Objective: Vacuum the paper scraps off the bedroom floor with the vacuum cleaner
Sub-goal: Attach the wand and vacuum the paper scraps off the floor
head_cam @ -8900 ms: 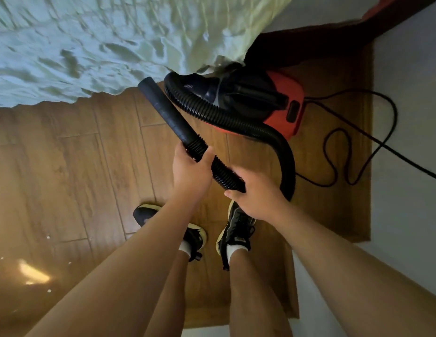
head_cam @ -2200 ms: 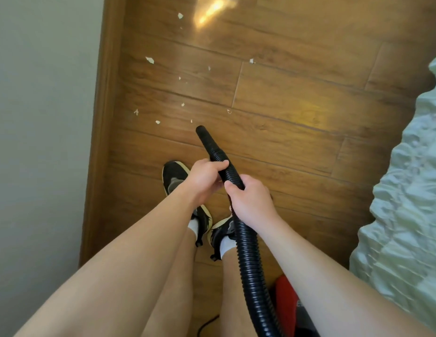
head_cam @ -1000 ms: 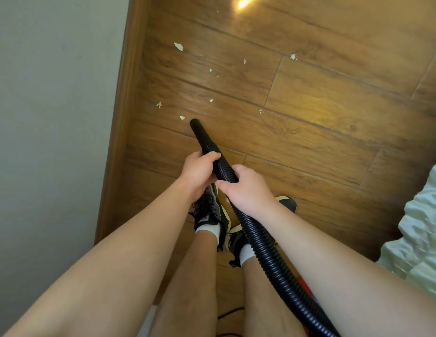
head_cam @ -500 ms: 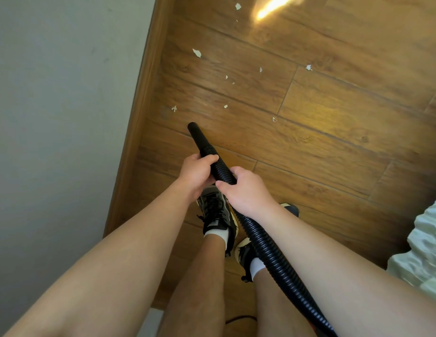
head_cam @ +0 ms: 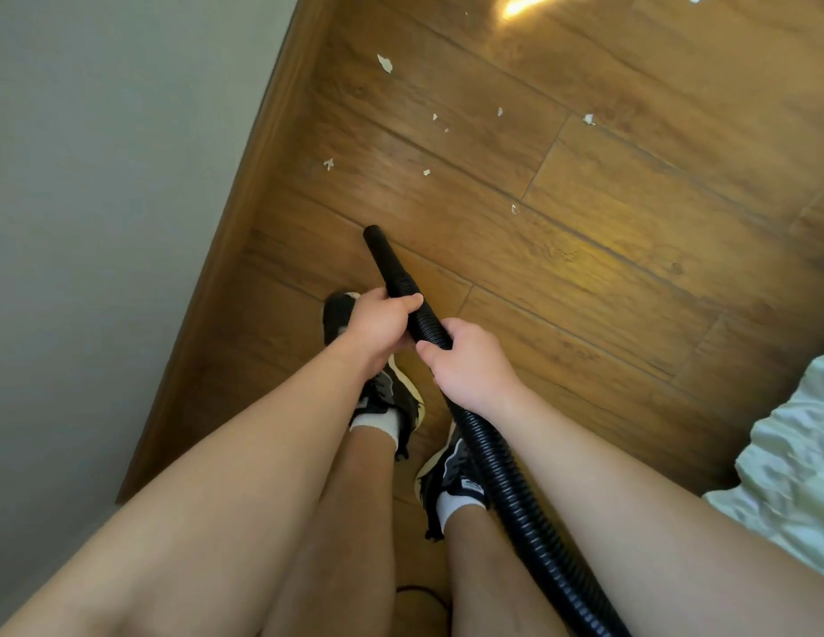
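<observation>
Gripping the black ribbed vacuum hose (head_cam: 424, 319) in both fists — left hand (head_cam: 378, 324) nearer the nozzle (head_cam: 382, 259), right hand (head_cam: 470, 365) just behind — I point it at torn white paper scraps (head_cam: 426, 172) lying ahead on the wooden floor (head_cam: 608, 278).

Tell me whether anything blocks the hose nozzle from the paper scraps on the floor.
Nothing visible does. Only wood floor lies between the hose nozzle and the nearest paper scraps, up ahead by the wall.
</observation>
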